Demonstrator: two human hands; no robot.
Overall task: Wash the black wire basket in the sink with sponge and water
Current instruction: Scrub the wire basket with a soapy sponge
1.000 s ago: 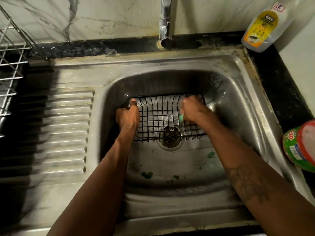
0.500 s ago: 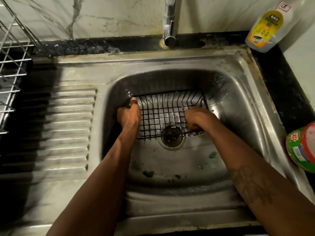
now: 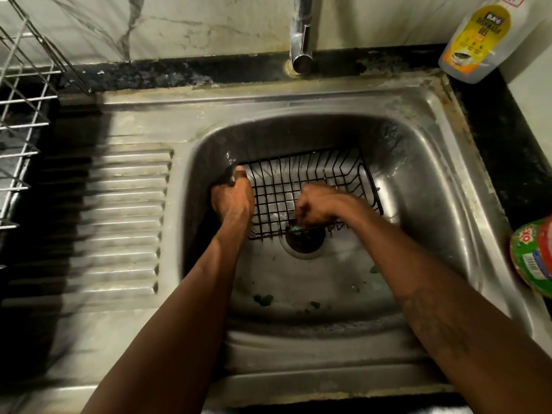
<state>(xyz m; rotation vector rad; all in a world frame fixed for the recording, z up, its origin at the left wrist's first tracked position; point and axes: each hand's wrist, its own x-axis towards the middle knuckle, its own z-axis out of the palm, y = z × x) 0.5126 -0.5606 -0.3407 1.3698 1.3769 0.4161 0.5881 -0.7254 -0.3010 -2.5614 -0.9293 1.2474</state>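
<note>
The black wire basket [image 3: 322, 174] lies in the steel sink [image 3: 433, 204], over the drain [image 3: 304, 243]. My left hand [image 3: 233, 198] grips its left rim, thumb on top. Inside the basket at its near edge, my right hand [image 3: 322, 207] is curled round a green sponge [image 3: 297, 228]; only a sliver of the sponge shows under the fingers. No water runs from the tap [image 3: 301, 34].
A dish-wash gel bottle [image 3: 478, 40] stands at the back right corner. At the right edge lies a green and red container [image 3: 533, 258]. A steel wire rack [image 3: 21, 121] sits left of the ribbed drainboard [image 3: 119, 222]. Green scraps [image 3: 263, 299] lie on the sink floor.
My right hand has moved from the basket's right side toward me and to the left, along its near edge. My left hand has kept its hold on the left rim.
</note>
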